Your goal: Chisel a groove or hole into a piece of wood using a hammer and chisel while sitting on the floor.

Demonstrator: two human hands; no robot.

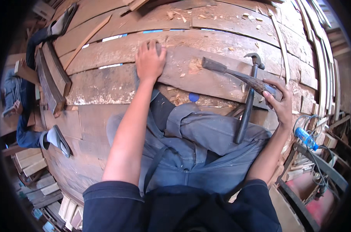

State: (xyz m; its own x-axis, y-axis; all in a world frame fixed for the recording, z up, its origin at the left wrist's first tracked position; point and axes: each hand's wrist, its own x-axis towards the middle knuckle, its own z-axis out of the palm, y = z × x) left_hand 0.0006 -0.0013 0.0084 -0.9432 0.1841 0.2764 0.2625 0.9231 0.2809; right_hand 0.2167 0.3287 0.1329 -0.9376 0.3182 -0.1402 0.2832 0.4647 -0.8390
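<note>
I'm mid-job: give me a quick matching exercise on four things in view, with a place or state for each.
1. wide-bladed, wooden-handled metal chisel
2. black-handled metal claw hammer
3. blue-tinted plastic bottle
4. bare left hand

A. at the left end of the long, flat brown wooden board
B. at the picture's right side, apart from both hands
C. held in the bare right hand
D. handle end over the grey cloth trousers

Pairs: 1-C, 2-D, 3-B, 4-A
</note>
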